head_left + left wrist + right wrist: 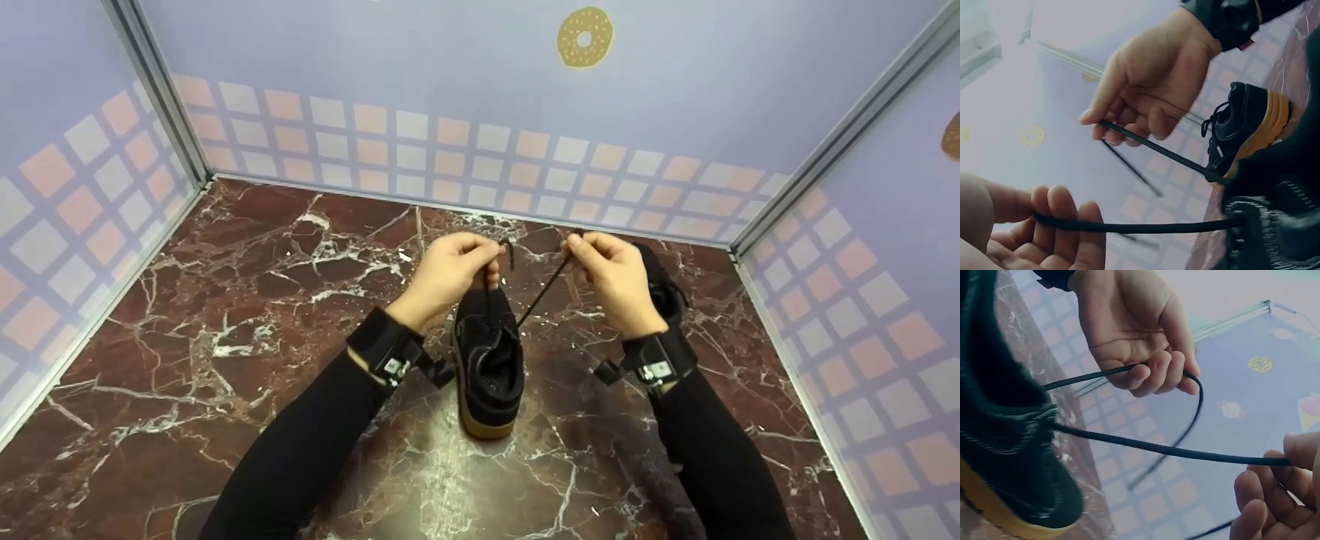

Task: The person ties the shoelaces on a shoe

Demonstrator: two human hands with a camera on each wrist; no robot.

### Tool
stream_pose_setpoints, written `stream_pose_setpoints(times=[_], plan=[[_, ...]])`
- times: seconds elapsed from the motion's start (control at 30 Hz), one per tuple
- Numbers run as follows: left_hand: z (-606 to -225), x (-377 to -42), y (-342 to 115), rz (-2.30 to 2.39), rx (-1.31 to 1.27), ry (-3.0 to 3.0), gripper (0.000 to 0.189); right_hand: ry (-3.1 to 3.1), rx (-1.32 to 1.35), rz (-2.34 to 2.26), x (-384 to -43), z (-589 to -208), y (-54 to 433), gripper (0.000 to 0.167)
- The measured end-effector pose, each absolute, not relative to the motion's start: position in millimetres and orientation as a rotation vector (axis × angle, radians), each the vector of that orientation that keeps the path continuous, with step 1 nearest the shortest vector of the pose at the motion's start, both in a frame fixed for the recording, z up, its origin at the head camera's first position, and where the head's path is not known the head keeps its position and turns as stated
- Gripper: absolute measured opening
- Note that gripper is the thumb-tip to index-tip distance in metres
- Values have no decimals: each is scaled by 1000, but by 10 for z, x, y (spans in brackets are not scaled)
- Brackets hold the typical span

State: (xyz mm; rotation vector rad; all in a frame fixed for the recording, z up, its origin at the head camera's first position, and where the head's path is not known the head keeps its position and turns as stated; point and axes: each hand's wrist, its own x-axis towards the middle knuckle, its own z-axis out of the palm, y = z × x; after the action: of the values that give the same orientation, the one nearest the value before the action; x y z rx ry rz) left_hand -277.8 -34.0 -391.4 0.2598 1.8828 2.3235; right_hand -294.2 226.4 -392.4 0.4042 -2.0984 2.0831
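A black shoe (480, 412) with a tan sole stands on the marbled surface between my arms, toe pointing away from me. Two dark lace ends rise from its eyelets. My left hand (454, 270) pinches one shoelace (1145, 227) between thumb and fingers above the toe, and its free tip hangs past the fingers. Over to the right, my right hand (611, 274) pinches the other shoelace (1174, 451), which runs taut and slanting down to the shoe. The hands are apart, both raised over the shoe's front.
A second black shoe (1247, 124) with laces and a tan sole stands beyond my right wrist, partly hidden by it in the head view. Pale panels (480, 67) with pink and white squares enclose the marbled surface (247, 360) at the back and both sides.
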Motion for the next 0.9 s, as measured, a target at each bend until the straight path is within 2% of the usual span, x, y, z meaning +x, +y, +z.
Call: stream_pose_setpoints(times=[0.23, 0.5, 0.9], plan=[[-3785, -2875, -209, 2158, 362, 2071, 14, -2159, 476, 2105, -3008, -3599, 2210, 17], [-3814, -2950, -191, 2012, 482, 2167, 17, -2332, 546, 1903, -3138, -3264, 2050, 22], [-3831, -2963, -162, 1897, 677, 2216, 19, -2446, 564, 1851, -3332, -3122, 1844, 25]])
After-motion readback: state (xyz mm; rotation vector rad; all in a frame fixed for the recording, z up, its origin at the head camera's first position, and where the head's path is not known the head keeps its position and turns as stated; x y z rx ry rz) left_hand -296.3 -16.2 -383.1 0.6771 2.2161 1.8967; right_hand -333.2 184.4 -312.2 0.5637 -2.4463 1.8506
